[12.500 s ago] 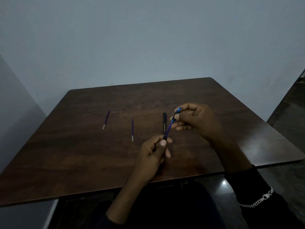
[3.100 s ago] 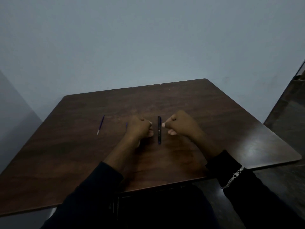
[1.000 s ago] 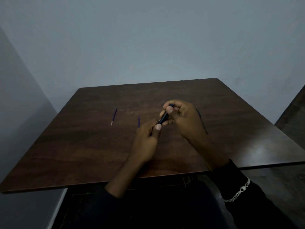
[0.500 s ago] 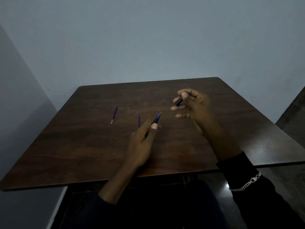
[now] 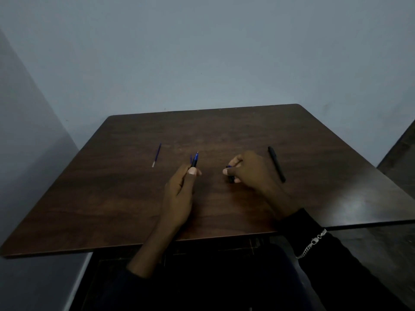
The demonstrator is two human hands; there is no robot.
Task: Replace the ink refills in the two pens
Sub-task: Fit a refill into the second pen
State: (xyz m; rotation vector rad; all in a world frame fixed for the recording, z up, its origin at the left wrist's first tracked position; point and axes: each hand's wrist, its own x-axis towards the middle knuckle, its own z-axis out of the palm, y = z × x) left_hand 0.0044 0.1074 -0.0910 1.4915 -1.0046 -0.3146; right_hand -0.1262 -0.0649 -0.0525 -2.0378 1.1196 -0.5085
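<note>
Black pen (image 5: 195, 161), axis near-far, tip away | left hand (image 5: 179, 194) pinches it | right hand (image 5: 251, 173) grips dark piece (image 5: 230, 178)

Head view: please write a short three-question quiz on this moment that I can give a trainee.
1. True or false: the right hand pinches a small dark cap, and a black pen lies on the table to its right.
2. Which hand holds the pen with its tip bared? A the left hand; B the right hand; C neither.
3. Fill in: the loose refill lies on the table to the ____ of the left hand.

Key: 1 true; 2 A; 3 left.
</note>
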